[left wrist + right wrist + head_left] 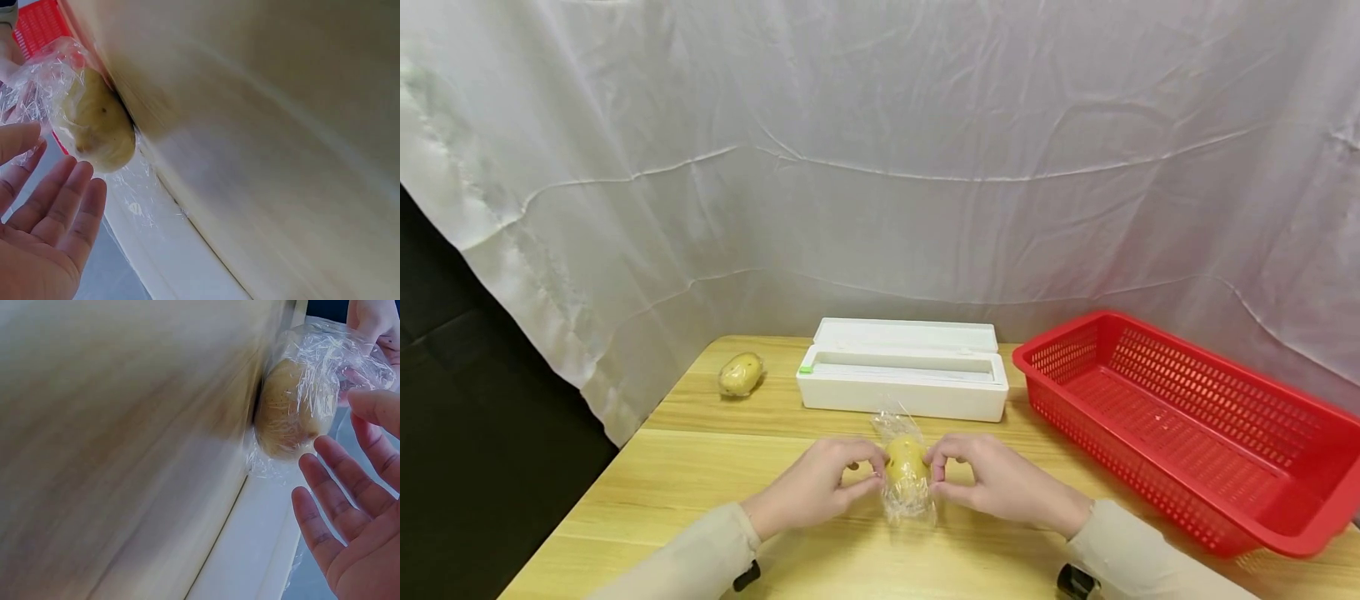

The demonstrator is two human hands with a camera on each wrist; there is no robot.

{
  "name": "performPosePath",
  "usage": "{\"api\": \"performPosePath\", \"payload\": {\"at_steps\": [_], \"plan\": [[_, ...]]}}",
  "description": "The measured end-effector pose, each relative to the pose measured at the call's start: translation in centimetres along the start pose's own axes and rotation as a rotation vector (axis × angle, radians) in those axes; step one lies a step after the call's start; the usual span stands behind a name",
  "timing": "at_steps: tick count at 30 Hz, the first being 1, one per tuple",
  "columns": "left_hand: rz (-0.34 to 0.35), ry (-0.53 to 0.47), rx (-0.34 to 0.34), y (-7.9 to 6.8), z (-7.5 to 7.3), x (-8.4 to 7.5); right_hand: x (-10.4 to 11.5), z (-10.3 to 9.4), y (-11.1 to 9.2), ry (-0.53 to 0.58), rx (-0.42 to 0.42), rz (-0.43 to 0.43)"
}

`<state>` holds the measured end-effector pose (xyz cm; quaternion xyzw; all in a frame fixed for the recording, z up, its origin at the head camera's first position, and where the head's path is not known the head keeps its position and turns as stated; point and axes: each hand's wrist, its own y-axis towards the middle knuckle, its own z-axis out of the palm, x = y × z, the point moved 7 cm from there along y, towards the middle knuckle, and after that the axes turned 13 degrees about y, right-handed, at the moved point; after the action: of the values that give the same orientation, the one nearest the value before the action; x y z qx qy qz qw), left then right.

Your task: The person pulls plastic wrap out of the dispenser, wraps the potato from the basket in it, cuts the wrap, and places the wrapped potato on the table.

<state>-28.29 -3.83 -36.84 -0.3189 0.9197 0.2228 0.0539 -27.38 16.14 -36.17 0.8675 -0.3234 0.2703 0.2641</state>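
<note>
A potato (906, 463) lies on the table between the two hands, with clear plastic wrap (910, 506) around it and loose film bunched at its near and far ends. From the left side my left hand (831, 481) pinches the film between thumb and index finger. My right hand (992, 483) does the same from the right. Both wrist views show the other fingers spread apart, close beside the potato (97, 125). In the right wrist view the crinkled film (325, 362) stands up over the potato (284, 412).
Behind the potato stands a long white box (902, 398) with its lid raised. Another wrapped potato (741, 374) sits at the table's back left. A red perforated basket (1150, 467) takes up the right side. A pale curtain (880, 167) hangs behind the wooden table (700, 475).
</note>
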Motion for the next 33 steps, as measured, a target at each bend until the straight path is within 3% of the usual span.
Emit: {"api": "performPosePath", "payload": {"at_steps": [20, 33], "plan": [[-0.125, -0.134, 0.043, 2.4, 0.6, 1.9, -2.6, -1.0, 2.4, 0.118, -0.061, 0.122], [-0.169, -0.131, -0.001, 3.1, 0.7, 2.7, -3.8, -1.1, 3.0, 0.175, -0.067, 0.174]]}}
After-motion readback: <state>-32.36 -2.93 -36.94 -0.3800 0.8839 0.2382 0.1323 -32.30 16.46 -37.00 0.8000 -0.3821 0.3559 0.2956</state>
